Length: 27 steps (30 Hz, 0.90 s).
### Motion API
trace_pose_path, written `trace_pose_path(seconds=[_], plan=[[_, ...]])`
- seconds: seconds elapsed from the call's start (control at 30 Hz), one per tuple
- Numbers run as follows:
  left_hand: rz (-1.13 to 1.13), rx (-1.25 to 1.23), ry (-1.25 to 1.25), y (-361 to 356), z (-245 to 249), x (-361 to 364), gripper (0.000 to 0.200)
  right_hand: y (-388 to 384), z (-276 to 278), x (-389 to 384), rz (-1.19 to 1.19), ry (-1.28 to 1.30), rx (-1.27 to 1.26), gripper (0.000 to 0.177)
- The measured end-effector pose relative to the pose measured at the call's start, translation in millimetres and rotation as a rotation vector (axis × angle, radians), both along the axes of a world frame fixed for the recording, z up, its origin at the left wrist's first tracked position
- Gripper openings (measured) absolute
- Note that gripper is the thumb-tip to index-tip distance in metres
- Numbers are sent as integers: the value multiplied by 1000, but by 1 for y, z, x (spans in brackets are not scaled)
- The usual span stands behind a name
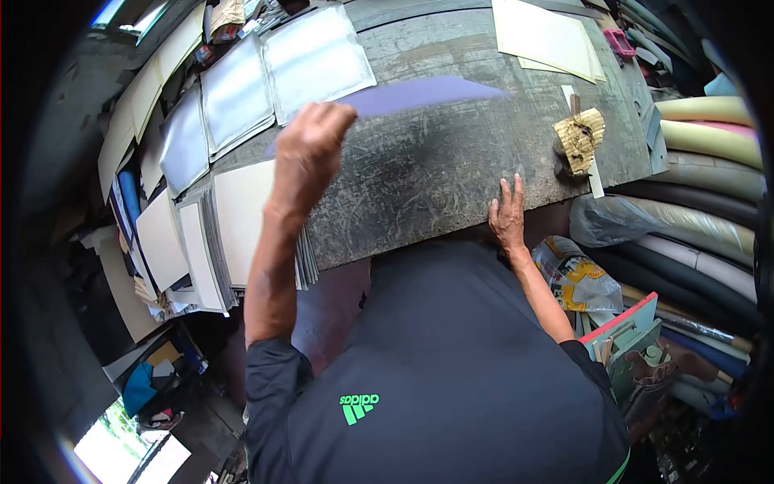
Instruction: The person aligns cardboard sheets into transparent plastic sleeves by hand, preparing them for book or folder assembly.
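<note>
Dark shirt (451,363) with one green logo fills the lower view, and both bare arms reach out from it. The left hand (310,149) is raised above the surface (419,185) and clenched into a fist around the near end of one purple sheet (419,95). That sheet runs away from the fist to the right, held in the air over the worn grey top, its far tip blurred. The right hand (508,211) lies flat on the near edge of the surface, palm down and fingers spread, holding nothing.

Just left of the left forearm sits one thick stack of cream boards (242,218), overhanging the near edge. Beyond the left hand lie three silvery sheet piles (235,93), side by side in a row. Farther left, more pale boards (157,238) lean in a jumble that I cannot count.

Beyond the right hand rests one brown ridged lump (579,139) with a pale strip under it. Farther still lies one pile of cream sheets (548,36), with a pink object (619,40) beside it.

Right of the right hand, off the surface, are stacked rolls (709,141) in cream, pink, grey and black. One printed plastic bag (576,278) sits below that wrist, and I cannot tell what is in it.
</note>
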<state>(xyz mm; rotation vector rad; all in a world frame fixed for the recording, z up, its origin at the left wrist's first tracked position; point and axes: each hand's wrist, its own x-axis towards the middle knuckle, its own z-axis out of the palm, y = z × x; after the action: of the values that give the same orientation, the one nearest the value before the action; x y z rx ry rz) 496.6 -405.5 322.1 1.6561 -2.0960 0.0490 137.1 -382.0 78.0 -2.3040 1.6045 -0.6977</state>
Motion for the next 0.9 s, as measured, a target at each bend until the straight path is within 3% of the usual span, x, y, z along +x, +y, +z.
trace_pose_path(seconds=[0.1, 0.17, 0.27, 0.37, 0.4, 0.47, 0.57, 0.67, 0.9], plan=[[-5, -90, -152, 39, -55, -26, 14, -3, 10, -3, 14, -70, 123, 50], [-4, -112, -89, 63, -118, -38, 21, -7, 26, 3, 1, -117, 186, 52], [13, 97, -67, 101, -203, -52, 30, -7, 52, 31, 207, -37, 19, 53], [146, 263, 7, 126, -228, -64, 62, -3, 53, 73, 581, -5, 21, 59], [152, 269, 16, 133, -228, -65, 62, 0, 51, 90, 684, 68, 67, 64], [414, 353, 120, 145, -225, -66, 79, 6, 38, 126, 848, 132, 93, 65], [378, 462, -4, 163, -236, -56, 85, 15, 23, 169, 988, 211, 54, 69], [368, 517, 11, 162, -229, -55, 86, 12, 23, 165, 984, 217, 85, 71], [394, 507, 116, 157, -222, -56, 85, -51, 9, 35, 461, 394, 105, 70]])
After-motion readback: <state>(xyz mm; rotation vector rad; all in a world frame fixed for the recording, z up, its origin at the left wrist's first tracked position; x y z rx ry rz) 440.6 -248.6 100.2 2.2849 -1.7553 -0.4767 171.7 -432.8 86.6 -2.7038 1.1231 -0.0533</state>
